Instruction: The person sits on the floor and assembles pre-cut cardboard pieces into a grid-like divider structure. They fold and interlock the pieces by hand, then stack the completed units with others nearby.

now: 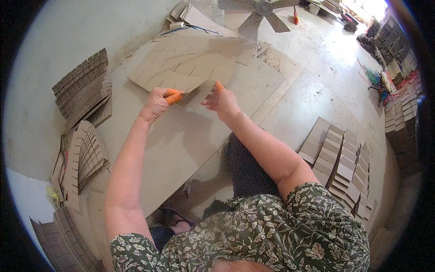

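My left hand (159,106) wears orange covers on its fingertips. It is closed in a pinch on the near corner of a slotted cardboard sheet (170,80), whose near edge is lifted and bent. To its right, my right hand (222,102) has its fingers apart, one in an orange cover. That covered fingertip is beside the sheet's raised edge; I cannot tell whether it touches. More slotted cardboard (199,47) spreads beyond, on a large pale board (170,156).
Stacks of slotted cardboard strips stand at the left (84,88) and lower right (340,163). A fan (263,8) is at the far edge. A red-handled tool (296,18) lies on the floor beyond. Bundles of coloured cords (380,84) hang or lie at the right.
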Demonstrator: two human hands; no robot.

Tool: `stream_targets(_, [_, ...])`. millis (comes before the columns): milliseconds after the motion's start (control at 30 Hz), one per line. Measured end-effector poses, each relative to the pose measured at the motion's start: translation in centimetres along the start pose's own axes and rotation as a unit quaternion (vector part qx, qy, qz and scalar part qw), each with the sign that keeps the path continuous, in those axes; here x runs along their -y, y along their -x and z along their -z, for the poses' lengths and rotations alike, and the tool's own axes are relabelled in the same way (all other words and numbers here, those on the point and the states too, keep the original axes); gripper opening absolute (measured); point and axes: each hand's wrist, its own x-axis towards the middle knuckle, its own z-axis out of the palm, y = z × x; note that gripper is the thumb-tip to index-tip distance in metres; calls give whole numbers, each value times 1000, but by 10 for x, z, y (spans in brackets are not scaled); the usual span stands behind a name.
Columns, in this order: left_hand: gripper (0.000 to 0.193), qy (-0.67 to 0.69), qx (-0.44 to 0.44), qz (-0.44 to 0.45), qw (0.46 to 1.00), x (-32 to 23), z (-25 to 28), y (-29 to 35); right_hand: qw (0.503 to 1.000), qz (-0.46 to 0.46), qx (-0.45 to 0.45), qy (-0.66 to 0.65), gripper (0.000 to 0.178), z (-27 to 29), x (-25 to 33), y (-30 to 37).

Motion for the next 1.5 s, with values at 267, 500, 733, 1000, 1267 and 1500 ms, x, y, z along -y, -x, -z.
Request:
stream_targets(267, [23, -115, -266, -254, 923, 14, -17, 41, 931, 309, -163, 101, 51, -16, -17, 11])
stream_targets(500, [33, -304, -177, -345, 870, 49, -31, 125, 991, 69, 112, 19, 30, -33, -46, 24])
stream_targets(733, [41, -491, -335, -49, 803, 139, 139, 257, 949, 202, 103, 218, 22, -57, -74, 71])
stream_targets(1000, [75, -526, -381, 353, 673, 179, 297, 320, 924, 156, 129, 325, 25, -52, -78, 67])
stream_targets(1267, [88, -499, -357, 462, 640, 221, 405, 334, 907, 175, 122, 363, 22, -50, -77, 61])
stream_targets(1500, [85, -473, -340, 465, 666, 227, 408, 329, 906, 167, 100, 375, 18, -54, -73, 72])
